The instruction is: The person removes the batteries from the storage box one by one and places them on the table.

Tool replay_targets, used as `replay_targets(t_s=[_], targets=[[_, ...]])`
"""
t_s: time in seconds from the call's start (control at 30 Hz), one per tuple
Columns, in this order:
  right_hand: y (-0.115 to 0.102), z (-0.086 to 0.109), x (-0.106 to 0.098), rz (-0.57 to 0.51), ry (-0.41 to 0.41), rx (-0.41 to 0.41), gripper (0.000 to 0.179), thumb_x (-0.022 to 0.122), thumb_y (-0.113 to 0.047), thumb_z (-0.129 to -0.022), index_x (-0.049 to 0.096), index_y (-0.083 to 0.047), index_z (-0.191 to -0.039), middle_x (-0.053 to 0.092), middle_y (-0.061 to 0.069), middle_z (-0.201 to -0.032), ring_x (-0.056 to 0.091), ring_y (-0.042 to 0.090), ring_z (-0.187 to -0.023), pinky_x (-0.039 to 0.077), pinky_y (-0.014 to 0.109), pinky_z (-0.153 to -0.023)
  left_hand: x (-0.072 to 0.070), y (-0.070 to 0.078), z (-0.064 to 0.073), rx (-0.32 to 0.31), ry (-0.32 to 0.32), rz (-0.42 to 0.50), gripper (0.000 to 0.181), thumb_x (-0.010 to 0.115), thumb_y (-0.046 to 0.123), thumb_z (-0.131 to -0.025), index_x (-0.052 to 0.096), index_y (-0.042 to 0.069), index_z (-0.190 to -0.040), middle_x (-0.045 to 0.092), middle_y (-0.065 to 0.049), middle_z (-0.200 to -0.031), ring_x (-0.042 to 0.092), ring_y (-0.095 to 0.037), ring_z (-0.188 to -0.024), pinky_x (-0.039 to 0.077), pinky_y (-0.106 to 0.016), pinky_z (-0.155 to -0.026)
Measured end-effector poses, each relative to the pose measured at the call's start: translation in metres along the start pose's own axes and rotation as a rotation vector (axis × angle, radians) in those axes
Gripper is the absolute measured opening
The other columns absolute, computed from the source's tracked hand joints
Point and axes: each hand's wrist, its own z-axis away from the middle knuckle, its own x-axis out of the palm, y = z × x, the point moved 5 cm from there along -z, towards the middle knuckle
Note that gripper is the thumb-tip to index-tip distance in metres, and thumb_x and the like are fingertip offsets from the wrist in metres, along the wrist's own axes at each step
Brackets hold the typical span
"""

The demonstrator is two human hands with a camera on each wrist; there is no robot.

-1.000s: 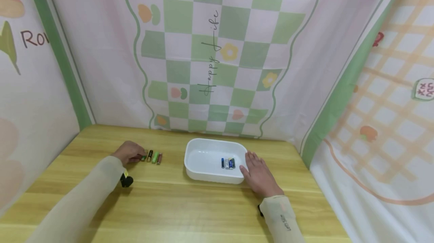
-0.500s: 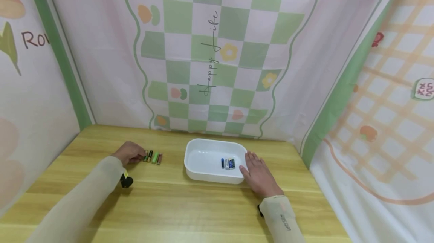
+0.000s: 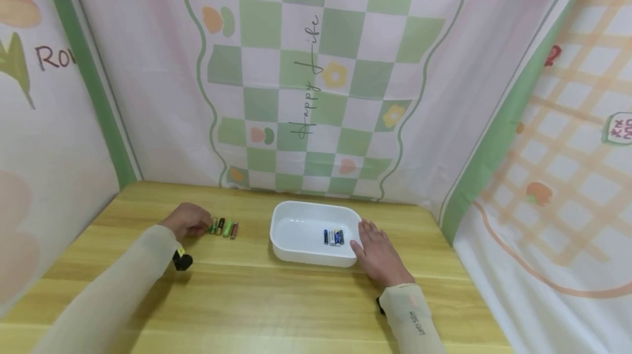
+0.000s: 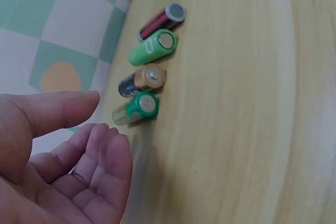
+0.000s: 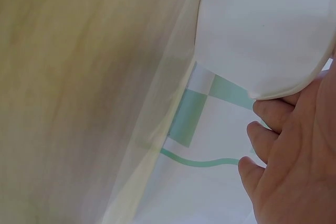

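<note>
Several batteries lie side by side in a short row left of the white plastic tray (image 3: 311, 260). From the near end in the left wrist view come a dark green battery (image 4: 136, 109), a black and copper battery (image 4: 141, 81), a light green battery (image 4: 152, 48) and a red and black battery (image 4: 162, 22). My left hand (image 3: 187, 219) is beside the dark green one, thumb and loosely bent fingers apart with nothing between them. My right hand (image 3: 382, 258) rests with extended fingers against the tray's right end; its fingertips meet the tray wall in the right wrist view.
Inside the tray, toward its right end, lies a group of batteries (image 3: 333, 237), mostly blue and silver. The wooden table (image 3: 276, 304) runs back to a hanging cloth (image 3: 301, 96) with green and white checks. More printed cloth hangs at both sides.
My left fingers, which covered part of the dark green battery, have come off it. That battery now shows more fully beside the row. My right hand stays at the tray.
</note>
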Motion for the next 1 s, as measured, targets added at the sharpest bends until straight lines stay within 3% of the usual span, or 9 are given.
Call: replay_targets(t_s=[0.1,0.2,0.3,0.4,0.47,1.0], targets=[[0.0,0.001,-0.002,0.0,0.013,-0.005,0.068,0.018,-0.051,-0.093,0.021,-0.001,-0.139,0.016,0.012,-0.145,0.014,0.029,-0.132,0.013,0.046,-0.107,0.001,0.003,0.0,0.008,-0.022,-0.003,0.016,0.06,-0.001,-0.073,0.048,0.006,-0.066,0.052,-0.006,-0.062,0.052,-0.018,-0.056,0.051,-0.029,-0.057],[0.0,0.001,-0.003,-0.006,0.026,-0.016,0.068,0.019,-0.051,-0.093,0.022,0.0,-0.138,0.019,0.014,-0.144,0.016,0.03,-0.131,0.014,0.047,-0.106,0.003,0.009,0.002,0.016,-0.042,-0.031,0.017,0.058,0.001,-0.075,0.046,0.007,-0.066,0.05,-0.004,-0.059,0.051,-0.017,-0.054,0.049,-0.029,-0.054],[-0.001,0.002,-0.003,-0.01,0.028,-0.015,0.068,0.019,-0.051,-0.093,0.023,0.0,-0.138,0.02,0.014,-0.144,0.016,0.03,-0.131,0.014,0.047,-0.106,0.003,0.014,0.006,0.025,-0.05,-0.046,0.008,0.057,0.003,-0.078,0.053,-0.001,-0.084,0.056,-0.01,-0.07,0.055,-0.019,-0.058,0.051,-0.031,-0.057],[-0.001,0.002,-0.003,-0.013,0.032,-0.018,0.068,0.019,-0.051,-0.093,0.023,0.0,-0.138,0.022,0.015,-0.143,0.016,0.03,-0.131,0.015,0.048,-0.106,0.002,0.016,0.007,0.026,-0.061,-0.023,0.036,0.058,0.005,-0.081,0.047,-0.008,-0.112,0.058,-0.02,-0.092,0.059,-0.022,-0.068,0.053,-0.033,-0.065],[-0.001,0.002,-0.002,-0.014,0.031,-0.018,0.068,0.019,-0.051,-0.093,0.023,0.001,-0.138,0.021,0.015,-0.143,0.016,0.031,-0.131,0.014,0.048,-0.106,0.0,0.016,0.008,0.017,-0.063,-0.002,0.047,0.059,0.005,-0.081,0.04,-0.009,-0.122,0.054,-0.023,-0.105,0.06,-0.023,-0.074,0.053,-0.034,-0.07],[0.0,0.001,0.001,-0.014,0.016,-0.008,0.07,0.017,-0.053,-0.093,0.022,0.0,-0.138,0.019,0.015,-0.144,0.015,0.031,-0.131,0.013,0.048,-0.107,-0.006,0.024,0.014,0.036,-0.095,0.03,0.051,0.058,0.007,-0.083,0.036,-0.009,-0.125,0.048,-0.023,-0.113,0.059,-0.025,-0.081,0.052,-0.037,-0.077]])
